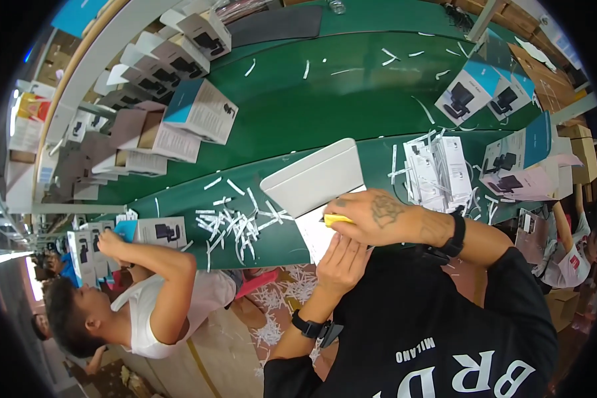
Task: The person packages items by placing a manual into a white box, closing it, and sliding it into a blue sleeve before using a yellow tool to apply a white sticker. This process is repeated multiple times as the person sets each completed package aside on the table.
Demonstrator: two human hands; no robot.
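A white carton point(314, 237) lies near the front edge of the green bench, its wide pale flap point(317, 178) folded up and away from me. My right hand point(367, 217) is closed around a small yellow tool point(337, 219) over the carton; its working end is hidden. Close below, my left hand point(343, 264) has its fingers pressed together at the carton's near side, beside the right hand. The fingertips and the part of the carton beneath both hands are partly covered.
Cut white strips point(235, 231) lie piled left of the carton. To its right is a stack of printed white packages point(452, 169), with boxes point(467, 93) beyond. More boxes point(202, 109) stand far left. A co-worker point(159, 292) in white handles a box at the left.
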